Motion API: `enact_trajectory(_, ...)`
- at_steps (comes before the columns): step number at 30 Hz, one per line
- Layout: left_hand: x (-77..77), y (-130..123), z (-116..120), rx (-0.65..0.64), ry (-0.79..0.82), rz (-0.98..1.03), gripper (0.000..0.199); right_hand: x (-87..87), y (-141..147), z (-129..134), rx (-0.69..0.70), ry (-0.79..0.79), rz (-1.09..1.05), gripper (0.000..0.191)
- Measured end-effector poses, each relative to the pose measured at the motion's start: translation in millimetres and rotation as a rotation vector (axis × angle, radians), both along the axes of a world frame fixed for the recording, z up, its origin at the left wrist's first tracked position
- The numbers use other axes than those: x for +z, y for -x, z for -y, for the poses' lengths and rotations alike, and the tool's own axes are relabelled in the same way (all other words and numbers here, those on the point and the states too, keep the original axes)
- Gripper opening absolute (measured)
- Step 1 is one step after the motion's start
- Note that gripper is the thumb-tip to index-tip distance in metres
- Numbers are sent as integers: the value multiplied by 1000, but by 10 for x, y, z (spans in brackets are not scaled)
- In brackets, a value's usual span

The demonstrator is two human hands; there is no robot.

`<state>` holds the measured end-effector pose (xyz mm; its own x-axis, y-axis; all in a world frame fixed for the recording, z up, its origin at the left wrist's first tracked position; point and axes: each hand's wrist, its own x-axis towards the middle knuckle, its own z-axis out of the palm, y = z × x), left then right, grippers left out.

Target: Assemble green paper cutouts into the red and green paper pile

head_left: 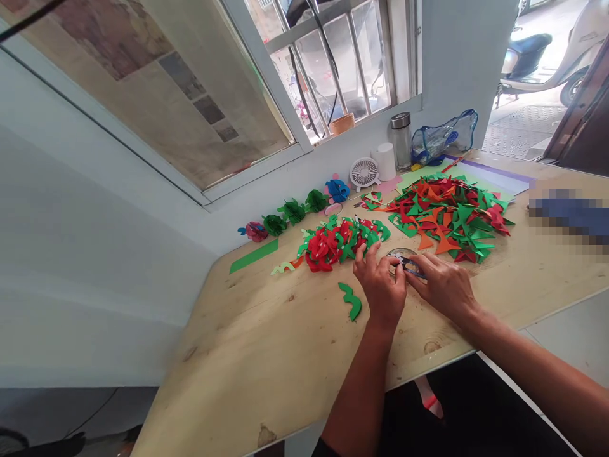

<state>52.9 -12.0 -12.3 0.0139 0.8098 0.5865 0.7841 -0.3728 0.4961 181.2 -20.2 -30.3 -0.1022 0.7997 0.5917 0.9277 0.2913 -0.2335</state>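
My right hand (442,285) is closed around a dark, ring-shaped item with a clear rim, possibly a roll of tape (415,269). At its left side, the thumb and forefinger of my left hand (380,276) pinch together beside a small whitish bit, too small to make out; its other fingers are raised. Just left of that hand, a wavy green paper cutout (351,301) lies flat on the wooden table (266,343). Beyond my fingertips is a heap of red and green cutouts (328,246), several with small white patches.
A larger pile of red, green and orange paper scraps (447,216) spreads at the right. Green paper flowers (294,211) line the wall side. A small white fan (364,172), a glass bottle (402,141) and a clear blue-trimmed pouch (442,136) stand at the back.
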Motion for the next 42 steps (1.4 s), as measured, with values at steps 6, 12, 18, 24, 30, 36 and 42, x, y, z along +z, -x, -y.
enact_trajectory(6, 5, 6, 2, -15, 31, 30, 8, -2, 1, 1, -9, 14, -5, 29)
enact_trajectory(12, 5, 14, 4, -29, 31, 50, 12, 3, 5, 3, -14, 8, -5, 29)
enact_trajectory(18, 20, 46, -12, -43, 17, 158, 17, 4, 3, 0, -22, 15, -15, 33)
enact_trajectory(24, 11, 88, -32, 21, 21, 311, 28, -18, 1, -3, -43, 27, -4, 36)
enact_trajectory(30, -21, 68, -46, 13, 34, 296, 34, -22, 11, 2, -43, 16, 22, 34)
enact_trajectory(36, -94, 63, -99, -46, 170, 451, 36, -27, 11, 2, -16, -6, 41, 35)
enact_trajectory(42, -108, 61, -140, -107, 276, 700, 32, -37, 19, 8, 20, 2, 50, 34)
